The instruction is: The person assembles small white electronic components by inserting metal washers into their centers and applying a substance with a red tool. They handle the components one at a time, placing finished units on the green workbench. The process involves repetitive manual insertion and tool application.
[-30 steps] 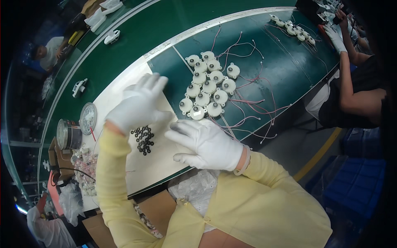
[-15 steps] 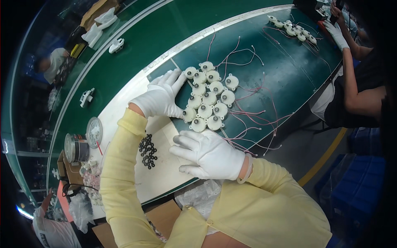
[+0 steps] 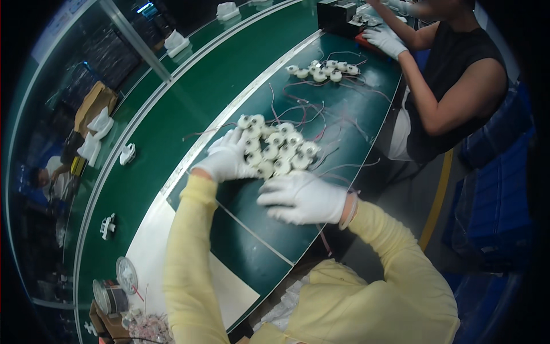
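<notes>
Several round white plastic parts (image 3: 282, 152) with dark centre stubs and thin wires, looking like small motors, lie bunched on the green tabletop (image 3: 252, 212). My left hand (image 3: 227, 157), in a white glove, rests against the left side of the bunch with fingers stretched and thumb apart. Along its near side lies my right hand (image 3: 306, 196), also gloved, its fingers extended to the left. Both hands touch the outer parts without gripping any single one. Pink and grey wires (image 3: 321, 114) trail off the far and right sides. Some parts look blurred by motion.
Farther along the table sits a second bunch of similar parts (image 3: 326, 71). Beyond it is a co-worker's gloved hand (image 3: 385, 41) near a black box-shaped device (image 3: 337, 17). A green conveyor (image 3: 172, 123) carries white pieces on my left. A white sheet (image 3: 232, 286) and a can (image 3: 110, 296) are nearer.
The bunch of white parts and both hands have moved away from the white sheet, along the table toward the co-worker. The view has shifted too, and the small black rings no longer show.
</notes>
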The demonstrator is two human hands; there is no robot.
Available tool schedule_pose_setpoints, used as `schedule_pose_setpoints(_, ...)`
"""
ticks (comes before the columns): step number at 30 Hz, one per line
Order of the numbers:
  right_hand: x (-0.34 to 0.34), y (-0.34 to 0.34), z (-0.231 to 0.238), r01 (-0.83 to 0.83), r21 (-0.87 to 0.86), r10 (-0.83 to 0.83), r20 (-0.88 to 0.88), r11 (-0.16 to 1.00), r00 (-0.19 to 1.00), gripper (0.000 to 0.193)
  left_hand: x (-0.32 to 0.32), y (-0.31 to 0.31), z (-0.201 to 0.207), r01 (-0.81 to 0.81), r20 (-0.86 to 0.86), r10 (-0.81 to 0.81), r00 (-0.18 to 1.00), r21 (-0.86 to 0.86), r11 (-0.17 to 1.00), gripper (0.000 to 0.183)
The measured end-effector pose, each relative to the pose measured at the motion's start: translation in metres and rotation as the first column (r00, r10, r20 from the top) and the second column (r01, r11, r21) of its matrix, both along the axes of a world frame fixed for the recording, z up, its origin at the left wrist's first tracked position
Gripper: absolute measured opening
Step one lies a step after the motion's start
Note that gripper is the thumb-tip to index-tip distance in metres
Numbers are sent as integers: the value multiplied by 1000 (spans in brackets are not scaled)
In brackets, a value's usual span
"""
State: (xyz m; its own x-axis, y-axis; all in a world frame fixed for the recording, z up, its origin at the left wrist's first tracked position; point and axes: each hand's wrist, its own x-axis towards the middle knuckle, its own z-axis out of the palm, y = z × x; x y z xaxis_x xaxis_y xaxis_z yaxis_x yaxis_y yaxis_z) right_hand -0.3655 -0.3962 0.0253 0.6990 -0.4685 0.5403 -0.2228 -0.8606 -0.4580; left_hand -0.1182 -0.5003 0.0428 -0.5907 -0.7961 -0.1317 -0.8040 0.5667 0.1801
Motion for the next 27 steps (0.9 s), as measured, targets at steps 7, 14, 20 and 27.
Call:
schedule_pose_setpoints(7, -86, -68, 1, 336, -268, -308, 143, 903, 941, 15, -127, -72, 6, -257, 60, 267, 962, -141, 956, 82)
schedule_pose_setpoints(14, -66, -4, 10, 91, -50, -90, 23, 995, 996, 23, -75, 36, 82, -12, 97, 41, 994, -275, 961, 58)
schedule_pose_setpoints(20, -30, 11, 70, -143, -35, 136, -157, 989, 978, 33, 33, 224, 148, -179, -167, 131, 977, -319, 931, 50)
schedule_pose_setpoints(27, 41, 48, 124, -349, 392, 276, 231, 851, 933, 62, 90, 423, 134, -903, -683, 626, 377, -118, 414, 53)
